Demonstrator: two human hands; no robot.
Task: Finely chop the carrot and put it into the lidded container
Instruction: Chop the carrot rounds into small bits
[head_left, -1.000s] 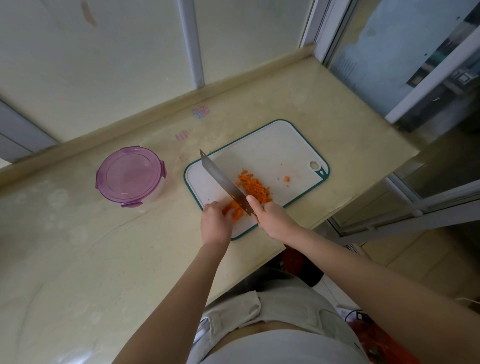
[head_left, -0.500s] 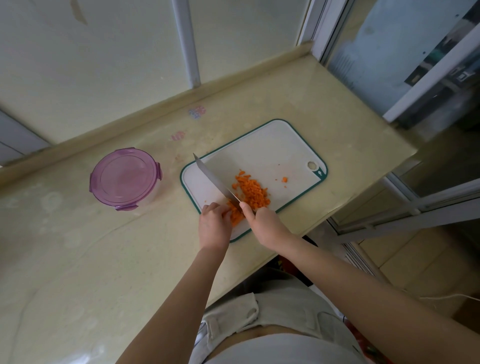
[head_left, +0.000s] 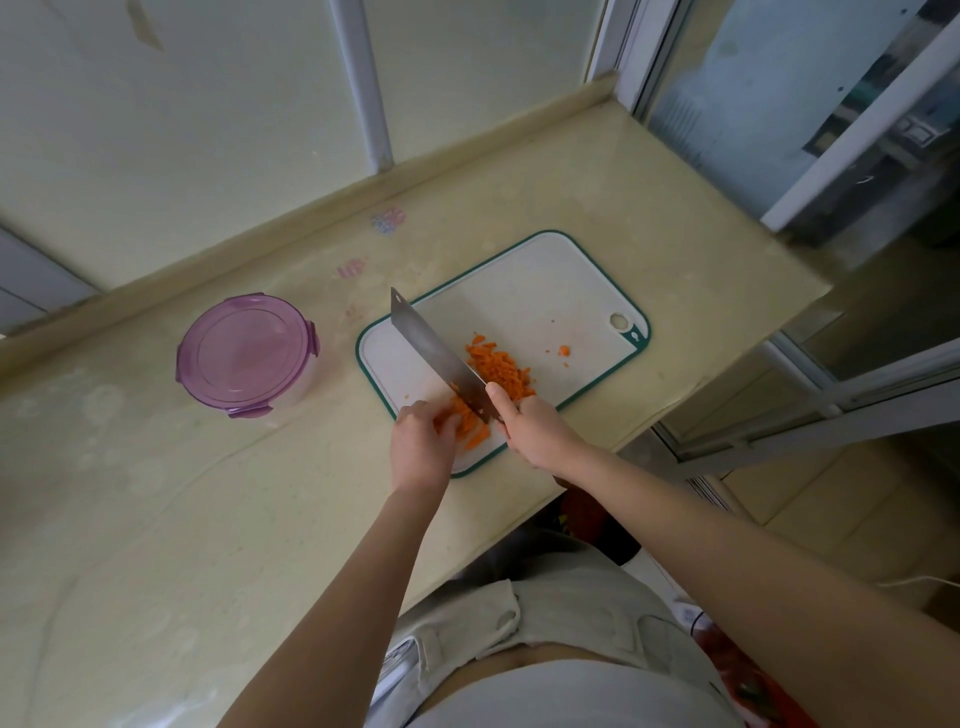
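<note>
**Blade up again, strips left to chop**

Half a second ago the knife showed you only a thin sliver of blade, down in the cut. Now its broad face shows again, as it did a second ago, so it looks lifted for another stroke. That reads as steady chopping, not the end of it. Your right hand is wrapped round the handle, forefinger forward by the blade's heel. Your left hand has its fingers curled down on the uncut carrot, just left of the blade at the near edge of the board. The chopped pile lies right of the blade and seems no bigger than before.

One loose bit sits apart, toward the board's hole. The container stands well left of the board on the counter, its lid on and seemingly clipped. You'll have to open it before anything goes in. Your left fingertips are close to the blade, so keep them tucked.
</note>
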